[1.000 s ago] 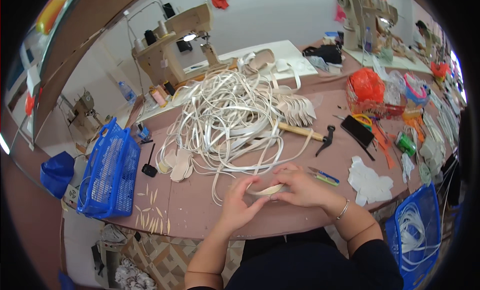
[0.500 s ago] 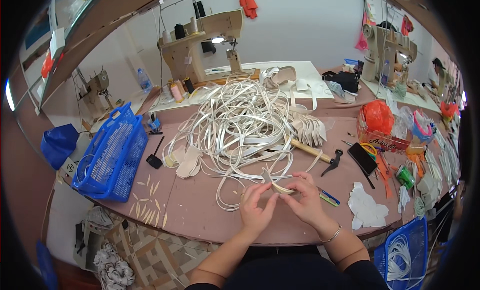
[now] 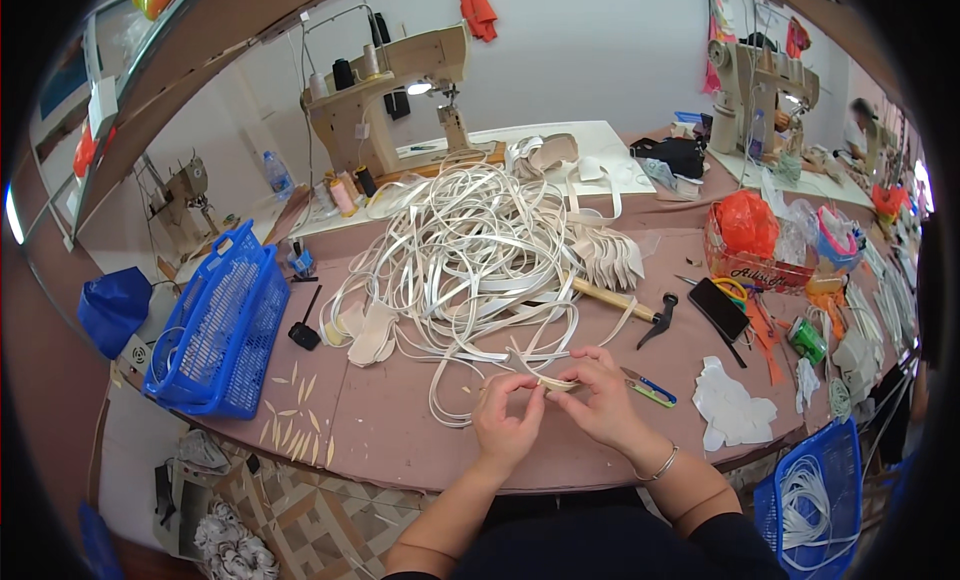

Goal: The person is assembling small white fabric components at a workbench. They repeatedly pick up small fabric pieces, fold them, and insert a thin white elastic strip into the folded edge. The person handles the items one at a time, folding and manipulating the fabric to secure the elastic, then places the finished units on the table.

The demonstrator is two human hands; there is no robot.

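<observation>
My left hand (image 3: 507, 420) and my right hand (image 3: 600, 398) are close together over the near middle of the table, fingers pinched. Between them they hold a pale, curved leather-like piece (image 3: 557, 384), one end rising past the left fingers; its full shape is partly hidden by the fingertips. Just beyond lies a big tangle of white and cream straps (image 3: 480, 250). To the right of my right hand rest a blue-and-green cutter (image 3: 652, 388) and a hammer (image 3: 660, 320) with a wooden handle, its handle end touching the tangle.
A blue plastic basket (image 3: 222, 325) stands at the left, near scattered pale slivers (image 3: 300, 430). Pale cut pieces (image 3: 610, 258) lie stacked beside the straps. On the right are a phone (image 3: 719, 310), a green can (image 3: 806, 341) and a white scrap (image 3: 732, 405). A sewing machine (image 3: 390, 90) stands behind.
The view has shifted slightly. Both hands stay pinched on the pale piece, which now sits flatter, with less of it showing between the fingers.
</observation>
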